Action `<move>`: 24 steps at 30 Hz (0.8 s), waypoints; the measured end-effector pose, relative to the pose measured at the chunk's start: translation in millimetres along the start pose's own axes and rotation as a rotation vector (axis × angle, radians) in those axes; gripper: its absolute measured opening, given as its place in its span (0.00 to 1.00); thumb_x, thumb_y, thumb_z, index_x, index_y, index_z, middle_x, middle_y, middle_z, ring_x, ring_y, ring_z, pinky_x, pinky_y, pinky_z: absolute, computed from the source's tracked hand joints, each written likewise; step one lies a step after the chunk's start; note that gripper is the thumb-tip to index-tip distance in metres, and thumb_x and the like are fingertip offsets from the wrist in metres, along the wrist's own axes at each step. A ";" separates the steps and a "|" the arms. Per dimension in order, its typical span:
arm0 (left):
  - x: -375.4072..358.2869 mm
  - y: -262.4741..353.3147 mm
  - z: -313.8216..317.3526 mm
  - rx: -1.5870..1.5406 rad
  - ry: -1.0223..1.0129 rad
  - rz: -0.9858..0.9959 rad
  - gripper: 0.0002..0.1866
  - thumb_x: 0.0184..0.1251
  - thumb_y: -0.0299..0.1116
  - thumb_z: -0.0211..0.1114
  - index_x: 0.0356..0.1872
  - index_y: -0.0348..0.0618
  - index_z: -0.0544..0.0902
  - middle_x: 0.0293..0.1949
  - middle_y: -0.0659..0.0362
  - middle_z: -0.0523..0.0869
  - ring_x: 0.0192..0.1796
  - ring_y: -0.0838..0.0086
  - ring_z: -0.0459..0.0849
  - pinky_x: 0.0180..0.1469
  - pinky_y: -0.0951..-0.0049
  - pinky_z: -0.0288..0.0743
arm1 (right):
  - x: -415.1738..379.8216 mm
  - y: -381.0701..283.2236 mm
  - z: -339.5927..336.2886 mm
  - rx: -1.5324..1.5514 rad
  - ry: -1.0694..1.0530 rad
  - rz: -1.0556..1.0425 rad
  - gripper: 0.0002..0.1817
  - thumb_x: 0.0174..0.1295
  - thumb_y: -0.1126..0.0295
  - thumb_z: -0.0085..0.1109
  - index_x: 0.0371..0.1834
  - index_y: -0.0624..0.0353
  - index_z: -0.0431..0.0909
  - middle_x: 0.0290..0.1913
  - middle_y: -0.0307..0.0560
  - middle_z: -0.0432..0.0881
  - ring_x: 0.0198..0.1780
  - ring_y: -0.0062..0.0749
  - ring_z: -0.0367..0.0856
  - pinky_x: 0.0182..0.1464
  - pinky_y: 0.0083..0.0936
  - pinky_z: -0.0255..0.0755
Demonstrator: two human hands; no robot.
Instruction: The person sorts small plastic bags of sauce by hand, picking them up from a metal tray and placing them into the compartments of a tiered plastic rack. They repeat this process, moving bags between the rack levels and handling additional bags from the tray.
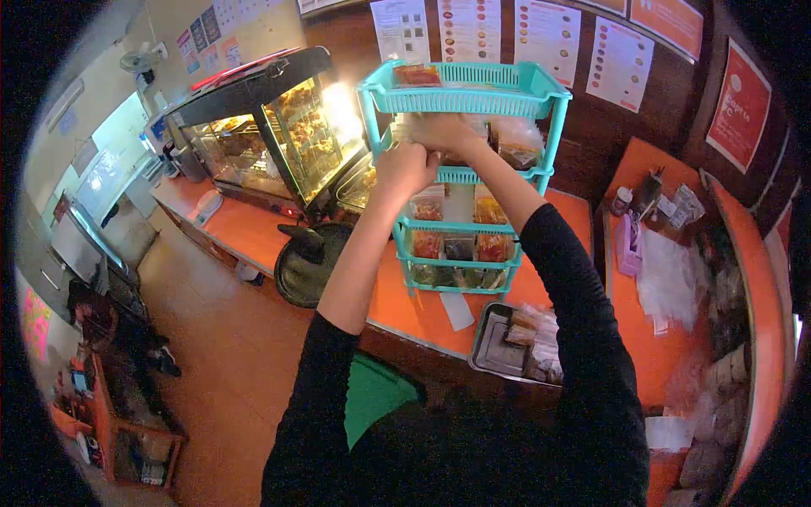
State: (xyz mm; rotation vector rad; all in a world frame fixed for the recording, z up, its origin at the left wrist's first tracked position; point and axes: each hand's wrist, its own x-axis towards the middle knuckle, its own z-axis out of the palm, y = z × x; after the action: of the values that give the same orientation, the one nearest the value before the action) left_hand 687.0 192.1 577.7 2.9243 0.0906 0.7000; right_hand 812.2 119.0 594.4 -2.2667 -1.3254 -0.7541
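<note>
At the turquoise rack (559,127) on the worktop (405,314), your left hand (407,171) curls before the second shelf (534,172); your right hand (443,135) reaches in, near bagged food (518,142). Whether either grips anything, you cannot tell.

At upper centre, the turquoise rack (473,103) is showing smooth, slatted plastic. Below it, the orange counter (401,311) is shining glossy, and at lower right of centre the tray (489,348) is giving off a silvery metal sheen. At upper left, the display case (306,139) is glinting with smooth, clear panes. My black cloth sleeves (583,283) are looking matt, their edges finely bumpy.
</note>
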 end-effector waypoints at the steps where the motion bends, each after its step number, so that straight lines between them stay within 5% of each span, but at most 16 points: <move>1: 0.2 -1.4 0.6 0.016 0.005 0.017 0.21 0.66 0.48 0.56 0.29 0.39 0.87 0.33 0.45 0.87 0.37 0.48 0.86 0.43 0.50 0.79 | -7.2 -8.9 -8.7 0.005 0.052 0.045 0.35 0.64 0.51 0.49 0.72 0.59 0.61 0.74 0.63 0.57 0.75 0.56 0.52 0.76 0.45 0.45; 5: -1.5 -4.3 2.5 -0.063 0.019 0.047 0.21 0.67 0.50 0.55 0.37 0.41 0.86 0.34 0.41 0.85 0.38 0.45 0.84 0.44 0.48 0.77 | 2.0 21.2 19.2 -0.069 0.061 -0.023 0.33 0.65 0.55 0.47 0.71 0.58 0.61 0.71 0.64 0.63 0.74 0.57 0.56 0.75 0.46 0.45; 8: -8.0 1.4 -3.4 -0.015 -0.013 0.048 0.20 0.68 0.48 0.55 0.38 0.41 0.86 0.35 0.41 0.85 0.40 0.45 0.84 0.46 0.49 0.77 | -35.5 7.3 -8.5 -0.307 -0.231 -0.078 0.27 0.68 0.57 0.44 0.67 0.59 0.66 0.66 0.64 0.69 0.69 0.59 0.63 0.73 0.45 0.51; 10: -8.7 0.3 -1.5 0.099 0.052 0.093 0.18 0.68 0.45 0.56 0.41 0.41 0.84 0.36 0.41 0.85 0.42 0.45 0.83 0.47 0.49 0.77 | -71.9 -17.4 -31.8 -0.210 0.296 -0.009 0.20 0.69 0.62 0.47 0.60 0.60 0.74 0.62 0.62 0.74 0.64 0.57 0.71 0.69 0.43 0.60; 13: -13.6 1.1 -0.9 -0.013 0.182 0.138 0.17 0.69 0.43 0.56 0.43 0.39 0.82 0.39 0.41 0.84 0.43 0.45 0.83 0.46 0.50 0.76 | -119.7 -30.7 -84.0 0.178 0.241 -0.178 0.15 0.67 0.68 0.52 0.54 0.61 0.76 0.58 0.59 0.77 0.59 0.50 0.76 0.62 0.39 0.69; 19: -28.6 4.8 -0.7 -0.017 0.361 0.236 0.13 0.66 0.39 0.59 0.33 0.38 0.79 0.37 0.46 0.79 0.39 0.49 0.80 0.42 0.52 0.73 | -265.4 -43.3 -134.8 0.449 -0.058 0.430 0.06 0.62 0.75 0.56 0.37 0.65 0.80 0.32 0.50 0.84 0.35 0.38 0.84 0.39 0.29 0.76; 23: -49.8 20.1 3.3 -0.160 0.593 0.272 0.07 0.61 0.32 0.62 0.36 0.40 0.79 0.37 0.52 0.74 0.40 0.54 0.77 0.43 0.55 0.70 | -387.8 -1.6 -61.9 0.323 -0.597 0.621 0.14 0.55 0.64 0.65 0.43 0.56 0.83 0.37 0.55 0.85 0.39 0.46 0.84 0.43 0.37 0.76; 24: -55.8 25.4 5.4 -0.199 0.680 0.263 0.07 0.60 0.32 0.63 0.37 0.41 0.79 0.39 0.52 0.74 0.42 0.54 0.77 0.45 0.56 0.69 | -416.5 0.7 -36.6 0.239 -0.558 0.533 0.18 0.51 0.61 0.67 0.46 0.55 0.83 0.42 0.54 0.83 0.45 0.48 0.82 0.48 0.40 0.74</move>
State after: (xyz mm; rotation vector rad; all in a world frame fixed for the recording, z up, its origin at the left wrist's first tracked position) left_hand 640.4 161.4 551.7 2.4066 -0.2839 1.6079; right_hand 636.2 -178.5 359.2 -2.5412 -0.8636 0.2213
